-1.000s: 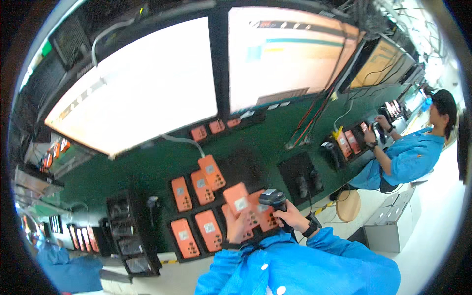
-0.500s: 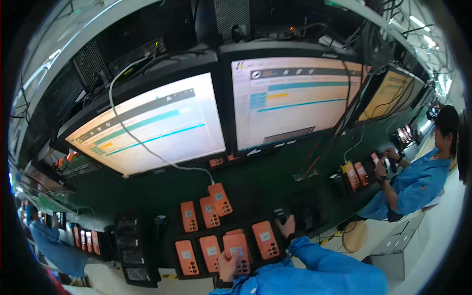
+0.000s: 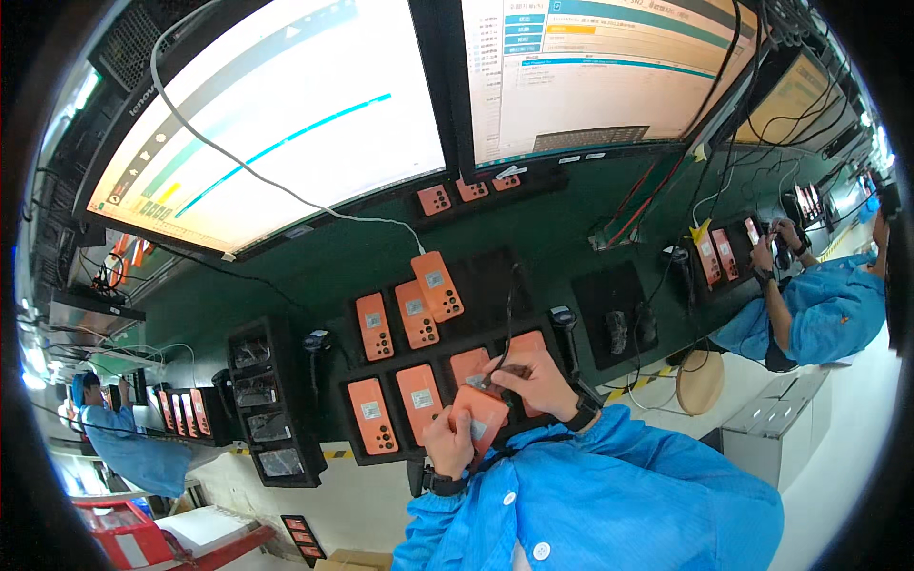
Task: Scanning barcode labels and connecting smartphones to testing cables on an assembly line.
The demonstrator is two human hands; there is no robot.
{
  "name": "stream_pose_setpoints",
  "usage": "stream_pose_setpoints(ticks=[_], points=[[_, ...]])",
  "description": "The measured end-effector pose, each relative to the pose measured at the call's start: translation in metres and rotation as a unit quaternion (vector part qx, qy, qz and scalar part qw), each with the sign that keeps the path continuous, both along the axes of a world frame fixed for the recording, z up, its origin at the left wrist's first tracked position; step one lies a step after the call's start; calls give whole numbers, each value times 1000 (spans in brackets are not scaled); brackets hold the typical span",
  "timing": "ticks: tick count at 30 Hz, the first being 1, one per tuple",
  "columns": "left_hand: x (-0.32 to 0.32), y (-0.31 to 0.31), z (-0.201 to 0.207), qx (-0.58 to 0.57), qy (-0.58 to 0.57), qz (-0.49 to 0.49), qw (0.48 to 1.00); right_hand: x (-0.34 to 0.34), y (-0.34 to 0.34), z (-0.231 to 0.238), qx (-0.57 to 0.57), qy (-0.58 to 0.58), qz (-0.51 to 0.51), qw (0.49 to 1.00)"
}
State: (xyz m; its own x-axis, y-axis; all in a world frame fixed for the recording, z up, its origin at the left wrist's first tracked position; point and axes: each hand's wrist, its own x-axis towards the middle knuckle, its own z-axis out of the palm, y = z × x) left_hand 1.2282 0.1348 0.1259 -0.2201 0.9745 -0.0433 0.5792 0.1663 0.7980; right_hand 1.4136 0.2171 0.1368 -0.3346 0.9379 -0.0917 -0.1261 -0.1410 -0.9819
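Both hands share the grip here: left hand (image 3: 446, 443) wraps the lower edge of one orange phone (image 3: 481, 416), right hand (image 3: 535, 383) pinches its top, just above the near edge of the black tray (image 3: 354, 354). Six more orange phones sit in that tray, on a dark green bench (image 3: 286, 285) under two big monitors (image 3: 286, 124), with a blue-coated person working far right.

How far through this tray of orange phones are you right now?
Five orange phones lie face down in the black tray, one of them cabled. In hand: the left hand holds another phone while the right hand works at its top edge. Whether the seated ones are finished cannot be told.
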Motion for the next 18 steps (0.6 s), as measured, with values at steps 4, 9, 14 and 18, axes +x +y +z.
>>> stream_pose_setpoints(ticks=[4,9,14,18], points=[[2,1,8,29,-10,17,999,-3,-12,3,-44,-8,40,998],[-2,0,4,-13,29,3,999,0,-12,15,-47,35,2,998],[2,0,10,-8,15,13,1000,7,-8,15,-60,5,56,997],[1,0,13,-35,20,-2,999,10,-8,10,1,-45,81,996]])
